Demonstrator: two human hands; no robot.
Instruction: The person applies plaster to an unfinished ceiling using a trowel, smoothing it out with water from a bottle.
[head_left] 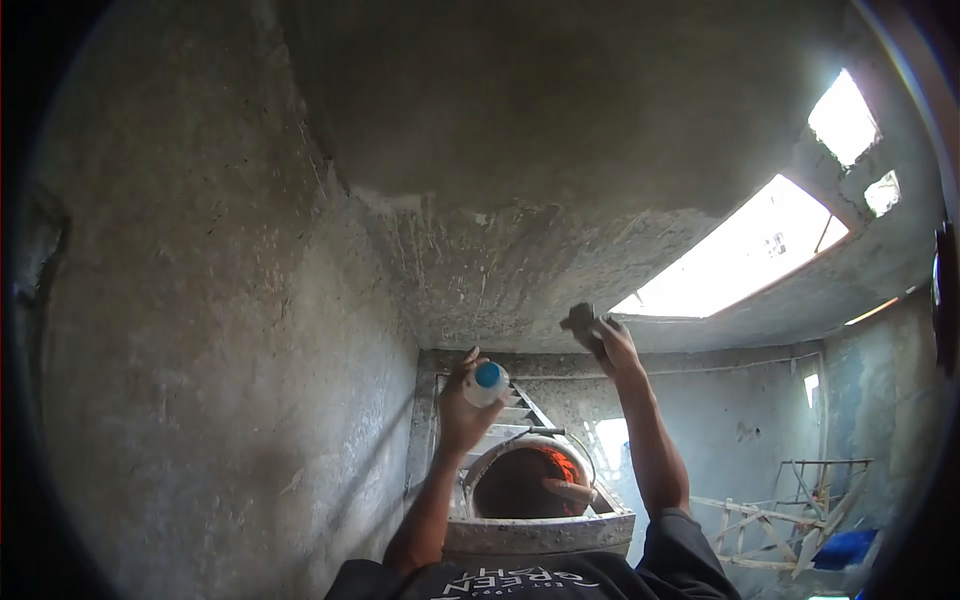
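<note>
My left hand point(462, 412) is closed around a translucent plastic bottle point(487, 392) with a blue cap point(488, 375), its cap end facing me. To the right, my raised right hand point(617, 345) grips a small dark block point(580, 320), close to the rough, partly smoothed cement surface point(520, 260); I cannot tell what the block is. Below and between my arms stands a bucket point(478, 470) with an orange inner wall, holding a grey-brown mix point(515, 485). A tool with a pale handle point(570, 490) lies across the bucket's right side.
A ladder point(515, 408) stands behind the bucket, which rests by a mortar-stained ledge point(540, 535). A bare cement wall point(220, 330) rises close on my left. Bright openings point(740, 260) break the surface at right. Wooden framing point(765, 525) and a blue sheet point(843, 550) lie at lower right.
</note>
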